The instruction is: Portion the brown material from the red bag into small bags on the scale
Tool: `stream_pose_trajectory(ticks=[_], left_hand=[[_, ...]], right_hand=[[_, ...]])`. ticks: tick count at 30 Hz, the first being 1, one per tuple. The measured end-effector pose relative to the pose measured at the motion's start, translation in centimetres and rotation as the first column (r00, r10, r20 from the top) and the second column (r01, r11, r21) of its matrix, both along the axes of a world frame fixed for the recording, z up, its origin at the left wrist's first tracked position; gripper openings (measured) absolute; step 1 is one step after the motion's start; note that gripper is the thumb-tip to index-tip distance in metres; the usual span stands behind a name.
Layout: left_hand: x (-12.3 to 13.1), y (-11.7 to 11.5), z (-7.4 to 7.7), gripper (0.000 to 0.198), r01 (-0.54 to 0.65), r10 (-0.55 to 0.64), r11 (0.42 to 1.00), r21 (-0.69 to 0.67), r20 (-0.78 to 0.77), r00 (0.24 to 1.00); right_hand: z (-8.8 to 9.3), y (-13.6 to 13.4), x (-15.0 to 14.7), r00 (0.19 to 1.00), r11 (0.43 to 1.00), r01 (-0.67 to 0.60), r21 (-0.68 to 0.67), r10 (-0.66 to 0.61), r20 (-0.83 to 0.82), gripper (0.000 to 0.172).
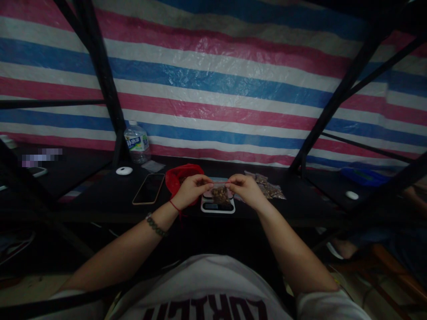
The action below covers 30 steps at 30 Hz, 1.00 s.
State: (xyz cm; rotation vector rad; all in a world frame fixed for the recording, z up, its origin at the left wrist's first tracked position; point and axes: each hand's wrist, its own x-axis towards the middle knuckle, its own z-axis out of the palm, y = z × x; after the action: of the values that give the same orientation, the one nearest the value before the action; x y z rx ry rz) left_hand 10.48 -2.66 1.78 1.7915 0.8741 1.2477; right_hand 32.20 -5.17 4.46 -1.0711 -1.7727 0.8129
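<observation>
Both hands meet over the dark worktop (100, 200), each pinching one top corner of a small clear plastic bag of brown pieces (220, 194): the left hand (190, 190) has its fingers closed on the left end of the bag's mouth, the right hand (245, 189) on the right end, so the bag hangs stretched between them just above a small white digital scale (217, 206). The bag looks already filled, and the pinch along its top edge suggests it is being pressed shut, though the seal itself is too small to tell. Just right of the right hand lies a little heap of similar clear filled bags (268, 189), which reads as work already finished. Behind the left hand sits a red cloth pouch (182, 175), open. Further left on the worktop lie a dark smartphone (148, 189), a white oval puck (124, 170) and a clear plastic water bottle (136, 143).
</observation>
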Motion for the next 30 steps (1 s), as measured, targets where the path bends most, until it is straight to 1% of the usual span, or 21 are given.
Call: stream_pose_trajectory(ticks=[7,10,12,15,18,24,27,30], left_hand=[[-0.5,0.4,0.1,0.026,0.047,-0.045,0.998,0.029,-0.055,0.997],[-0.4,0.1,0.1,0.025,0.023,-0.022,0.999,0.024,-0.055,0.998],[-0.3,-0.1,0.3,0.025,-0.005,0.007,1.0,0.027,-0.043,0.999],[-0.2,-0.6,0.6,0.023,-0.037,0.037,0.999,0.023,-0.01,0.999],[-0.2,-1.0,1.0,0.021,-0.044,0.044,0.999,0.0,0.011,0.999],[-0.1,-0.9,0.9,0.022,0.005,-0.005,1.0,0.006,0.029,1.0],[-0.1,-0.6,0.6,0.022,0.02,-0.02,1.0,0.013,0.014,1.0],[-0.1,-0.5,0.4,0.021,0.003,-0.003,0.999,0.037,-0.001,1.0]], right_hand=[[-0.3,0.4,0.0,0.997,0.995,0.079,0.064,-0.077,-0.031,0.021],[-0.4,0.3,-0.3,0.99,0.98,0.142,0.142,-0.142,-0.008,0.02],[-0.4,0.3,-0.4,0.987,0.974,0.16,0.161,-0.161,-0.006,0.02],[-0.5,0.1,-0.5,0.992,0.983,0.126,0.132,-0.124,-0.018,0.021],[-0.5,0.1,-0.5,0.997,0.99,0.078,0.117,-0.079,0.006,0.02],[-0.4,0.2,-0.5,0.995,0.971,0.097,0.219,-0.101,0.009,0.015],[-0.5,0.2,-0.7,0.995,0.976,0.102,0.193,-0.104,0.0,0.014],[-0.6,0.1,-0.8,0.996,0.986,0.084,0.143,-0.085,0.003,0.014]])
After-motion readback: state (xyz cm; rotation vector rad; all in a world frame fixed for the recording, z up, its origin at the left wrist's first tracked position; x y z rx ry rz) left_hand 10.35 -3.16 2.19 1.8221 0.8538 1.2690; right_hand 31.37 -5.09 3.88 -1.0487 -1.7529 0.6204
